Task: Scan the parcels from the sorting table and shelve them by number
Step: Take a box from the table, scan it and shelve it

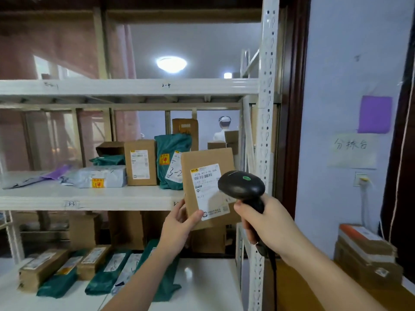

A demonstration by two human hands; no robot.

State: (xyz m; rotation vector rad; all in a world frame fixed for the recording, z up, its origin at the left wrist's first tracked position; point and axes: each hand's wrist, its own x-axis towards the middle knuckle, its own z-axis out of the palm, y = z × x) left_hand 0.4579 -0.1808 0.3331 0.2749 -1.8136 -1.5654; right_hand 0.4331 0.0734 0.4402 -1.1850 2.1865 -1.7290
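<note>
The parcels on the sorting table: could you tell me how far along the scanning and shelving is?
Several parcels already stand on the middle shelf. In hand: the left hand holds a brown box upright while the right hand aims the scanner at its label. Left: this box is not yet shelved, and a row of brown and green parcels lies on the white table.

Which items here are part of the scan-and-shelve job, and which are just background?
In the job:
- brown parcel, held up by the left hand
- black scanner, gripped by the right hand
- shelf with parcels already on it
- row of parcels on the white table

Background:
- purple sheet on the wall
- handwritten paper sign
- ceiling lamp
</note>
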